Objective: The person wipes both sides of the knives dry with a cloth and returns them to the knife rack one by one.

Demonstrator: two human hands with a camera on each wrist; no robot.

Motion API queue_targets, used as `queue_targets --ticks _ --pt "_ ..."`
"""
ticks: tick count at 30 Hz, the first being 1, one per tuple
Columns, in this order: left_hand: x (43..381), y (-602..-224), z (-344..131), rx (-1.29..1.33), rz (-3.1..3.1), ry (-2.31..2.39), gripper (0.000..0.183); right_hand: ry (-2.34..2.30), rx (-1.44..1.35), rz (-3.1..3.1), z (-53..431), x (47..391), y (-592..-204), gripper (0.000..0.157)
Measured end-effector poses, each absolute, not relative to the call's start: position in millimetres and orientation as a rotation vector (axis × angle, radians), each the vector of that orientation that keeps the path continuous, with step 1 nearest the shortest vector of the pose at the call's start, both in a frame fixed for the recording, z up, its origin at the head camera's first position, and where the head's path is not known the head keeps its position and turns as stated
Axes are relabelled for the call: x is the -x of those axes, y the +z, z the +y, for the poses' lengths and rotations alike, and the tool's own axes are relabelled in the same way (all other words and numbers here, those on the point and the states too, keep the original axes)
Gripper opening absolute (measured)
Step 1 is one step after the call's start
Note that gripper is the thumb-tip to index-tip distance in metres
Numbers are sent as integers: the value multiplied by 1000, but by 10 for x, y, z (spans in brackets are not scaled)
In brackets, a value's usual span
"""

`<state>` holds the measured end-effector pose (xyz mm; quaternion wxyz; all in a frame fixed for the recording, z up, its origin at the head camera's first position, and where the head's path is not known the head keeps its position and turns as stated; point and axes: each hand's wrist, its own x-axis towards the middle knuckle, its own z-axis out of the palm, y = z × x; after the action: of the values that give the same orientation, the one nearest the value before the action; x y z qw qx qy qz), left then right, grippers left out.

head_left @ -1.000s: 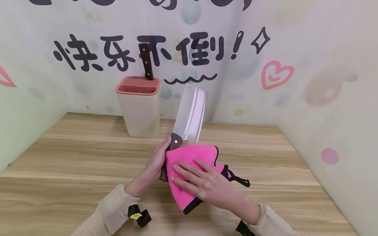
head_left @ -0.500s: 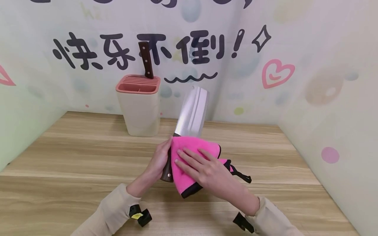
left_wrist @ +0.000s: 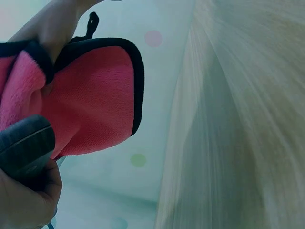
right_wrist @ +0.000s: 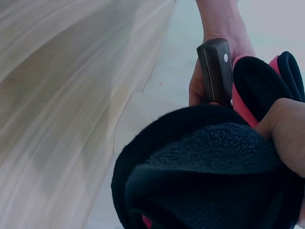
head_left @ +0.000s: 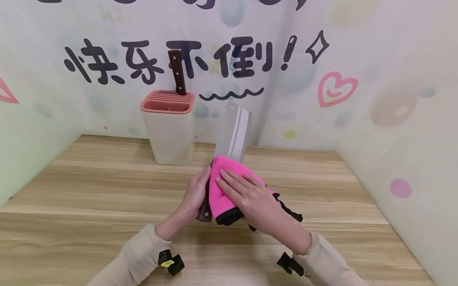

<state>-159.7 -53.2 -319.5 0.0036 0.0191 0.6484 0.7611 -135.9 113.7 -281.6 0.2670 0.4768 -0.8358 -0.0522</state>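
My left hand [head_left: 196,190] grips the dark riveted handle of a cleaver [head_left: 233,129], whose broad blade tilts up and away over the table. Over the handle and the lower blade lies a pink cloth [head_left: 221,198] with black edging, hiding where blade and handle meet. My right hand [head_left: 255,195] holds this cloth, its fingers stretched across the top and pressing it onto the cleaver. In the right wrist view, the thumb presses the cloth's folded dark underside [right_wrist: 209,148], with the handle end [right_wrist: 217,71] beyond. Loose cloth hangs below the right hand in the left wrist view.
At the back left of the wooden table [head_left: 107,198] stands a white knife block [head_left: 171,137] with a pink slotted top. One dark-handled knife [head_left: 177,73] sits upright in it. A printed cloth wall [head_left: 297,119] closes off the back.
My right hand has slid the cloth up from the handle onto the base of the blade, covering more of it. My left hand keeps its grip, and the cleaver has hardly moved.
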Motion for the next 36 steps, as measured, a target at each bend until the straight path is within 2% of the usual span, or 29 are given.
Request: queue_targets --ticks 7,21,36 --pt "1576 -3225 -523 -105 2144 2317 41 -94 -1241 -2294 1129 1413 -2816 66" --pt "1593 -3169 -541 -31 2008 2388 39 -187 -1266 -2135 1054 1356 -2877 50" --pt "1624 -3071 -622 -54 1682 2444 35 -212 -1428 -1913 1002 1201 -3013 36"
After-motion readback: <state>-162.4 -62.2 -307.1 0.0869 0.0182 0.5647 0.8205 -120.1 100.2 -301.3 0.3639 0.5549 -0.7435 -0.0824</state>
